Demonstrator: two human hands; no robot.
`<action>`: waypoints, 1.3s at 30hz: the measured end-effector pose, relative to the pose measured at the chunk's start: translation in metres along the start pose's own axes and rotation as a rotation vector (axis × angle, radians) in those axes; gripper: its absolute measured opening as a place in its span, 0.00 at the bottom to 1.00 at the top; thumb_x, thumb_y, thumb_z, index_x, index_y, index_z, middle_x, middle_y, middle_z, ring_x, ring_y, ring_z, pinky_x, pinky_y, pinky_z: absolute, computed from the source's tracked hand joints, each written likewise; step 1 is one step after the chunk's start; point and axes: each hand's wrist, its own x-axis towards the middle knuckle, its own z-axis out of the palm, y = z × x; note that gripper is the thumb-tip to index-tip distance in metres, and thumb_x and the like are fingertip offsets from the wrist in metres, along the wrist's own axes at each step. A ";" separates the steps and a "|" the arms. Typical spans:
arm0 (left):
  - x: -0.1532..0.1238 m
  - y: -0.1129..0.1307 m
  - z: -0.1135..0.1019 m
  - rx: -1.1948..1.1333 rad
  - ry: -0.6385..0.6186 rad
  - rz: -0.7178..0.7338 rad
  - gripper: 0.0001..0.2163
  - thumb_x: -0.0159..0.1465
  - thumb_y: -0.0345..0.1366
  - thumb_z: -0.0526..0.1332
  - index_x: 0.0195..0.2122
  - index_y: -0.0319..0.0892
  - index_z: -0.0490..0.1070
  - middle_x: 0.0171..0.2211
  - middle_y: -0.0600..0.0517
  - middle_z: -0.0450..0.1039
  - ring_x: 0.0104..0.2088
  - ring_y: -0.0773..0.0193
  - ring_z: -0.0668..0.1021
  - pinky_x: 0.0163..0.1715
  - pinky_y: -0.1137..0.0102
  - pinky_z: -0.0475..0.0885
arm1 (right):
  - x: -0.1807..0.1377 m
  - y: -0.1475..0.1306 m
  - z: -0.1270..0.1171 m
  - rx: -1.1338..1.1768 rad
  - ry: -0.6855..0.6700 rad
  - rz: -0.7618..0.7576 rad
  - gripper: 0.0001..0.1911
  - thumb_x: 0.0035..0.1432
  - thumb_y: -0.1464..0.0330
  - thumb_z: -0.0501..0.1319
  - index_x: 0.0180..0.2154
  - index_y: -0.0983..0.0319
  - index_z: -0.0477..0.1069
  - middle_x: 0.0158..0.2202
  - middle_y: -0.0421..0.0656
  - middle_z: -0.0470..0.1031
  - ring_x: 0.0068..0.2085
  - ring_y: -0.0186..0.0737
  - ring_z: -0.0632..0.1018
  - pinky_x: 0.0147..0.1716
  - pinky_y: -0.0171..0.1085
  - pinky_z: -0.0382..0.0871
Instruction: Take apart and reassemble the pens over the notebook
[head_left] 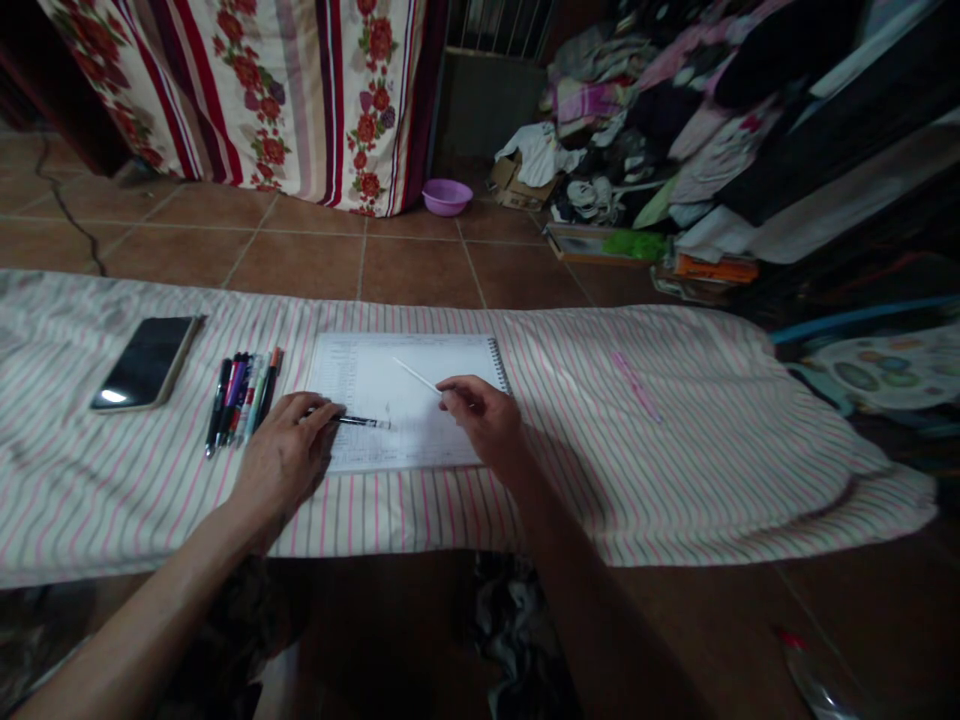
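Observation:
A spiral notebook (420, 355) lies flat on the striped cloth, its coil on the right side. My left hand (289, 440) rests at the notebook's left edge, its fingers closed on a black pen (358, 421) with a pale, clear-looking end that points right over the page. Above the page, my right hand (484, 412) pinches a thin white stick (416, 373), like a pen refill, slanting up to the left. Just left of my left hand lies a row of several pens (241, 395). A pink pen (636, 386) lies apart on the right.
A smartphone (146, 362) lies at the left on the striped cloth (720, 440), which covers a long low surface. Beyond it, a purple basin (448, 197) stands on the tiled floor beside a floral curtain (300, 100). Clothes (592, 100) are heaped at the back right.

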 end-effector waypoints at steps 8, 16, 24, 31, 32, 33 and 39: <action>0.002 0.008 -0.002 -0.031 0.005 0.027 0.11 0.63 0.33 0.52 0.43 0.40 0.71 0.41 0.44 0.70 0.44 0.54 0.70 0.44 0.58 0.71 | 0.004 -0.001 -0.002 0.274 0.068 0.142 0.12 0.50 0.61 0.60 0.34 0.62 0.73 0.27 0.40 0.73 0.27 0.32 0.71 0.28 0.32 0.66; 0.003 0.013 0.000 -0.049 0.011 0.046 0.11 0.64 0.33 0.52 0.44 0.40 0.71 0.42 0.44 0.70 0.45 0.55 0.70 0.46 0.59 0.70 | 0.001 -0.003 -0.003 0.366 0.127 0.197 0.12 0.47 0.63 0.62 0.34 0.63 0.74 0.22 0.37 0.68 0.24 0.30 0.66 0.25 0.32 0.63; 0.006 0.018 0.005 -0.063 0.023 0.067 0.11 0.64 0.33 0.53 0.43 0.41 0.71 0.41 0.44 0.70 0.44 0.55 0.71 0.43 0.60 0.71 | -0.002 -0.004 -0.005 0.328 0.213 0.212 0.13 0.47 0.61 0.61 0.33 0.63 0.74 0.24 0.38 0.69 0.24 0.29 0.65 0.23 0.31 0.62; 0.008 0.017 0.008 -0.111 0.027 0.021 0.10 0.63 0.33 0.53 0.39 0.40 0.72 0.40 0.44 0.71 0.43 0.55 0.71 0.43 0.60 0.71 | -0.005 -0.005 -0.003 0.319 0.228 0.214 0.14 0.49 0.61 0.60 0.34 0.62 0.75 0.23 0.37 0.68 0.23 0.29 0.65 0.23 0.31 0.61; 0.009 0.017 0.008 -0.130 0.026 0.011 0.10 0.63 0.33 0.52 0.39 0.40 0.72 0.39 0.45 0.71 0.42 0.56 0.71 0.43 0.60 0.71 | -0.004 -0.005 -0.003 0.318 0.236 0.210 0.14 0.49 0.61 0.60 0.35 0.62 0.75 0.23 0.37 0.67 0.23 0.29 0.65 0.23 0.31 0.61; 0.009 0.017 0.007 -0.150 0.025 -0.001 0.10 0.63 0.34 0.52 0.39 0.41 0.72 0.38 0.45 0.72 0.41 0.56 0.72 0.42 0.61 0.71 | -0.004 -0.005 -0.003 0.317 0.247 0.208 0.14 0.49 0.61 0.60 0.35 0.62 0.75 0.23 0.37 0.67 0.23 0.29 0.65 0.23 0.31 0.61; 0.011 0.014 0.003 -0.227 0.043 -0.065 0.12 0.64 0.38 0.51 0.38 0.41 0.72 0.36 0.47 0.73 0.39 0.58 0.73 0.41 0.62 0.71 | -0.004 -0.008 -0.004 0.331 0.294 0.194 0.14 0.50 0.60 0.59 0.34 0.63 0.74 0.25 0.39 0.71 0.24 0.30 0.66 0.24 0.32 0.61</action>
